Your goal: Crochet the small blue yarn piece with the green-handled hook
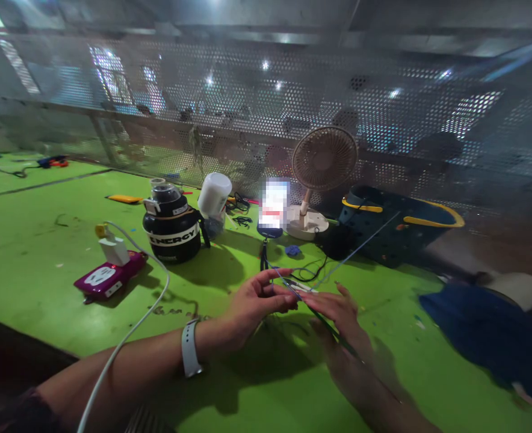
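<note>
In the head view, my left hand (259,300) pinches light blue yarn (358,248), with strands looped about its fingers. My right hand (338,319) is closed on a slim green-handled crochet hook (327,325), which slants across the palm toward the wrist. Its front end meets the yarn at my left fingertips; the exact tip is too small to make out. From my hands the yarn runs taut up and right to a dark basket (383,240) with yellow handle edges. A small blue yarn piece (292,250) lies beyond my hands.
A lit phone (272,207) stands ahead, beside a fan (307,222). At the left are a black jug (173,234), a white bottle (215,193) and a purple power strip (97,281). A white cable (164,288) crosses my left forearm. Dark blue cloth (487,337) lies at the right.
</note>
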Demonstrator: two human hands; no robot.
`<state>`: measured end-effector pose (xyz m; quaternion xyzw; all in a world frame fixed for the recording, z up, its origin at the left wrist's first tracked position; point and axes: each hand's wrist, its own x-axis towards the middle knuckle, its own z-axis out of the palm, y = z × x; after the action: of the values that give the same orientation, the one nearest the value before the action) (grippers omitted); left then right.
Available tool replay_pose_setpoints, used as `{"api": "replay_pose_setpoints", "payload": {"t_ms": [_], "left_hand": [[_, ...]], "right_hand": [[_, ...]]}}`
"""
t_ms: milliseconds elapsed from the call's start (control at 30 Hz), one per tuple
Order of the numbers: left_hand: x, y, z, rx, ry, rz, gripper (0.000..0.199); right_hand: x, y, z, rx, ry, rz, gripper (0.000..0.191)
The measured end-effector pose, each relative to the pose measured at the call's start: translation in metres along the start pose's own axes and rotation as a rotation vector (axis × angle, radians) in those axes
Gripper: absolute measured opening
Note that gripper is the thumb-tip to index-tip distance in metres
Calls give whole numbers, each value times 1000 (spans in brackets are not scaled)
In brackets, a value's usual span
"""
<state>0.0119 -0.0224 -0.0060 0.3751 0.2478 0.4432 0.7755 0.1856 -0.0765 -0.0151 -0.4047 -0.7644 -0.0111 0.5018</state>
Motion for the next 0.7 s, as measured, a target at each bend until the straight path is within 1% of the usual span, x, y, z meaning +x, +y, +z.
{"api": "replay_pose_setpoints", "payload": {"t_ms": [100,233,400,567,700], "left_hand": [[1,-1,-1,17,-3,21,56],[0,-2,-1,9,-22,32,57],[-1,0,0,7,-27,13,60],[-1,1,1,17,-17,5,55],[0,-2,-1,19,-17,26,55]], "right_hand": [[-1,1,0,18,-18,17,22],[0,1,-1,13,1,18,21],[2,1,-1,-5,13,-5,19],[3,1,0,0,25,10,19],[1,1,0,1,-3,34,20]]}}
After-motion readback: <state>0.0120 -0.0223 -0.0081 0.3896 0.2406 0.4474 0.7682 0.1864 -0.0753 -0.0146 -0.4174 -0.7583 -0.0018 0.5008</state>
